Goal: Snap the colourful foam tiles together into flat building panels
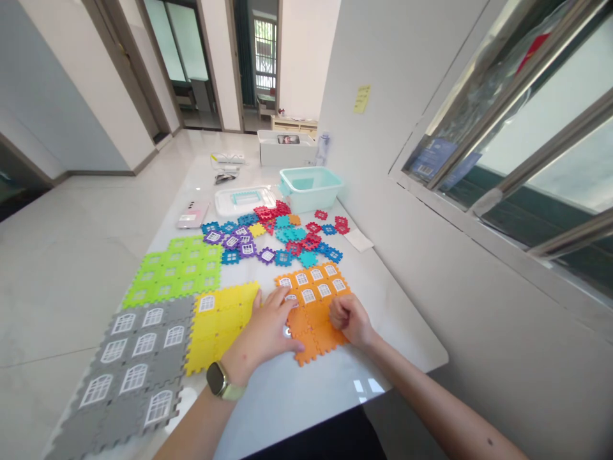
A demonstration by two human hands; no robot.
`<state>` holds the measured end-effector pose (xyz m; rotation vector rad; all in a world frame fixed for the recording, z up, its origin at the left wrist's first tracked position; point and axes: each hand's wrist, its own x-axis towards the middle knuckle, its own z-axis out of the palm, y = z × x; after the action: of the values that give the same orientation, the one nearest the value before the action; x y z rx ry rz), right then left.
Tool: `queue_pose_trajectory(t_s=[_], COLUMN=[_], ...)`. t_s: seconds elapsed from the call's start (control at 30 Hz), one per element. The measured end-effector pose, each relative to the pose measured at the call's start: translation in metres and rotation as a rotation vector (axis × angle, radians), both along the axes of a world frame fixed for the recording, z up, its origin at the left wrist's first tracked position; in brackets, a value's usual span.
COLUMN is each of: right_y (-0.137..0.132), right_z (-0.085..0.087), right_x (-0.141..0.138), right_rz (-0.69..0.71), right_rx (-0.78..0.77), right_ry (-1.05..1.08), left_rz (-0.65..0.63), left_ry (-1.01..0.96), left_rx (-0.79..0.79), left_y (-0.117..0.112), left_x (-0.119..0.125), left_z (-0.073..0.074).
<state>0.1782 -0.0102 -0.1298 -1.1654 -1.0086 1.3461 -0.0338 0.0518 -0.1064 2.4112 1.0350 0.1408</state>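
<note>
Lying spread across the left side of an orange interlocking foam tile panel [311, 322], the left hand [263, 326] has its fingers fanned over the tiles and its thumb just beside a yellow foam tile panel [218, 329]. A smartwatch with a pale strap [219, 381] circles the left wrist. The right hand [350, 319] is curled into a loose fist on the panel's right side; whether it pinches anything cannot be told. The orange panel lies near the right edge of the white worktop [287, 399], with 8 white window prints showing. A gray foam tile panel [129, 380] lies toward the near left corner, and a lime-green foam tile panel [175, 271] sits beyond it. Loose red, blue, teal and purple foam tiles [282, 233] lie heaped toward the far end, before a pale teal plastic tub [310, 188]. Writing on the yellow sticky note [363, 99] is too small to read.
</note>
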Motion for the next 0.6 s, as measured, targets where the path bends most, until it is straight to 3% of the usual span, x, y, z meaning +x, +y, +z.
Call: queue_pose_trajectory(t_s=[0.13, 0.23, 0.4, 0.5, 0.6], right_y=[0.007, 0.038, 0.15, 0.222, 0.273], right_z=[0.013, 0.026, 0.038, 0.04, 0.036], right_x=[0.018, 0.032, 0.042, 0.04, 0.033], right_rz=[-0.04, -0.141, -0.203, -0.137, -0.03], right_rx=[0.053, 0.144, 0.204, 0.213, 0.193], right_ry=[-0.036, -0.351, -0.812, -0.976, -1.111], left_rz=[0.009, 0.007, 0.014, 0.023, 0.035], left_ry=[-0.04, -0.064, -0.109, -0.137, -0.175], left_rx=[-0.013, -0.008, -0.023, -0.05, -0.058], left_y=[0.0, 0.0, -0.003, -0.004, -0.004], left_x=[-0.001, -0.003, -0.005, -0.005, -0.006], left_z=[-0.002, -0.001, -0.001, -0.004, -0.005])
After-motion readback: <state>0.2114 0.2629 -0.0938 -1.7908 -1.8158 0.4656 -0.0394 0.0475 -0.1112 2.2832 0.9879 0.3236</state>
